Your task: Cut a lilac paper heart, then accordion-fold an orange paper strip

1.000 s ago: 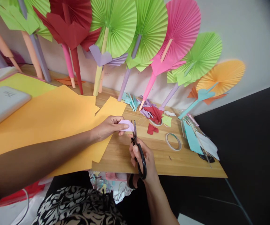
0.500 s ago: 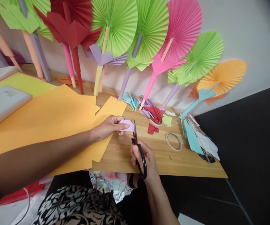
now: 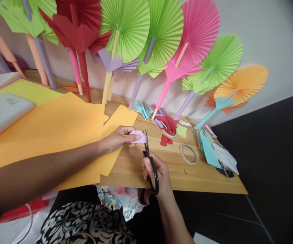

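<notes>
The left hand (image 3: 123,135) pinches a small lilac paper (image 3: 142,136) between thumb and fingers; the thumb covers part of it, and the other fingers are curled, partly hidden behind. The paper sits above the wooden table (image 3: 136,171), just right of the orange sheet (image 3: 75,135), which the left forearm partly covers. The right hand (image 3: 161,173) is closed around the black handles of the scissors (image 3: 146,153), its fingers partly hidden by the loop. The blades point to the far side at the paper's right end; whether they bite into it is hard to tell.

At far right of the table, a dark red paper bundle (image 3: 168,124) hides part of a ring beneath it. The white device (image 3: 7,113) is cut off at left, and the tall green fan (image 3: 129,28) at the top. Contents of the clear packet (image 3: 199,140) are partly indistinct.
</notes>
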`<state>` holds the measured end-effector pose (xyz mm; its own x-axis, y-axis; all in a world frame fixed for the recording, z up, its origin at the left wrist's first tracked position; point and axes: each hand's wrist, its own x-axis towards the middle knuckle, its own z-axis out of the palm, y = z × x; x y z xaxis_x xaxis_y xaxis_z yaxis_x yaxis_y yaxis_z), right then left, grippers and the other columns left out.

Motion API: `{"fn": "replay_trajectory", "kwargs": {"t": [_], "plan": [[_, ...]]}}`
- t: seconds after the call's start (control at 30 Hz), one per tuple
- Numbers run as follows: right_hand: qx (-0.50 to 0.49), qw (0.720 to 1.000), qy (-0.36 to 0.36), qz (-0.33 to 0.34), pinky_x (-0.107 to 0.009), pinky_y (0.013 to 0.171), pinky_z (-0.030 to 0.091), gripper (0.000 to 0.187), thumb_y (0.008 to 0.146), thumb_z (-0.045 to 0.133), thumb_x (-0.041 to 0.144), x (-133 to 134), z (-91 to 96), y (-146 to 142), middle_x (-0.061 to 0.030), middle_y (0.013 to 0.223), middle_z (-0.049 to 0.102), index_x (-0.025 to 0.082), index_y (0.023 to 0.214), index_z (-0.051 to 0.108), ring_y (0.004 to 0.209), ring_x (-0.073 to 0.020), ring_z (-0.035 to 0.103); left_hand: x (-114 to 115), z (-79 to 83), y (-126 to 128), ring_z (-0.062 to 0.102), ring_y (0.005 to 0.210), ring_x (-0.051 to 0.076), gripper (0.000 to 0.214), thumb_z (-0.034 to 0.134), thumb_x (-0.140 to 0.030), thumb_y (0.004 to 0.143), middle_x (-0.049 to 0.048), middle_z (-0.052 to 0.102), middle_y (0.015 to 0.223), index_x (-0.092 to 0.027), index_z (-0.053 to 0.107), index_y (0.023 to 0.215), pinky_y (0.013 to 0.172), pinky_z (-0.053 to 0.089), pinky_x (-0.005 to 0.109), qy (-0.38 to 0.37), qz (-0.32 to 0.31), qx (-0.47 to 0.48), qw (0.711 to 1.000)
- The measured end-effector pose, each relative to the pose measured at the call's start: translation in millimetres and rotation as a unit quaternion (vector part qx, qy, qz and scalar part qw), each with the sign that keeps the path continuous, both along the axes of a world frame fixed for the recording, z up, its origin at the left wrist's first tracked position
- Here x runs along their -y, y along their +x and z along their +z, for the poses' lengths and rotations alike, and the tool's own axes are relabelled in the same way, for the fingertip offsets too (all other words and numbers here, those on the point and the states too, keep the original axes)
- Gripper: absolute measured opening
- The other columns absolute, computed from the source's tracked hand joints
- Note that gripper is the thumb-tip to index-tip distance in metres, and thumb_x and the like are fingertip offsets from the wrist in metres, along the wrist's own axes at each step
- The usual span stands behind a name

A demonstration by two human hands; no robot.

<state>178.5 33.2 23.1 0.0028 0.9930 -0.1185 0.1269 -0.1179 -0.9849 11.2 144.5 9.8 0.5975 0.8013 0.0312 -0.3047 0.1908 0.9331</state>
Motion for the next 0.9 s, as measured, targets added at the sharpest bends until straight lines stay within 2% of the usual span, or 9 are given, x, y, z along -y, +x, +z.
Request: {"fn": "replay_trajectory", "kwargs": {"t": [0.4, 0.57, 0.73, 0.9], "plan": [[0.004, 1.000, 0.010, -0.006, -0.021, 0.042, 0.031, 0.061, 0.084, 0.065, 0.064, 0.1, -2.4, -1.0, 0.0057, 0.056, 0.044, 0.015, 0.119, 0.071, 0.042, -0.0062, 0.036, -0.1, 0.7, 0.6, 0.047, 0.052, 0.008, 0.046, 0.080, -0.049, 0.073, -0.0032, 0.056, 0.054, -0.016, 0.049, 0.063, 0.057, 0.034, 0.022, 0.005, 0.002, -0.013, 1.000], [-0.004, 1.000, 0.011, -0.012, -0.023, 0.044, 0.041, 0.055, 0.085, 0.065, 0.062, 4.6, -4.4, 0.3, 0.0065, 0.056, 0.042, 0.017, 0.117, 0.072, 0.042, -0.0072, 0.039, 1.2, 2.3, 0.0, 0.047, 0.052, 0.008, 0.047, 0.082, -0.050, 0.072, -0.0032, 0.056, 0.054, -0.016, 0.050, 0.063, 0.058, 0.035, 0.022, 0.002, -0.003, -0.011, 1.000], [0.007, 1.000, 0.009, -0.012, -0.026, 0.053, 0.047, 0.052, 0.086, 0.065, 0.059, 17.7, -8.0, 7.8, 0.0068, 0.061, 0.040, 0.018, 0.118, 0.071, 0.046, -0.0068, 0.040, 3.5, 3.9, -2.2, 0.048, 0.054, 0.007, 0.043, 0.081, -0.048, 0.074, -0.0032, 0.056, 0.056, -0.015, 0.055, 0.066, 0.059, 0.036, 0.021, 0.016, -0.046, -0.036, 0.998], [0.007, 1.000, 0.007, 0.017, -0.026, 0.059, 0.047, 0.051, 0.089, 0.062, 0.059, 30.0, -9.9, 14.5, 0.0050, 0.067, 0.043, 0.019, 0.120, 0.068, 0.052, -0.0077, 0.041, 3.6, 4.3, -4.1, 0.048, 0.054, 0.007, 0.041, 0.080, -0.047, 0.074, -0.0031, 0.056, 0.056, -0.014, 0.057, 0.067, 0.058, 0.037, 0.021, 0.021, -0.089, -0.052, 0.994]]}}
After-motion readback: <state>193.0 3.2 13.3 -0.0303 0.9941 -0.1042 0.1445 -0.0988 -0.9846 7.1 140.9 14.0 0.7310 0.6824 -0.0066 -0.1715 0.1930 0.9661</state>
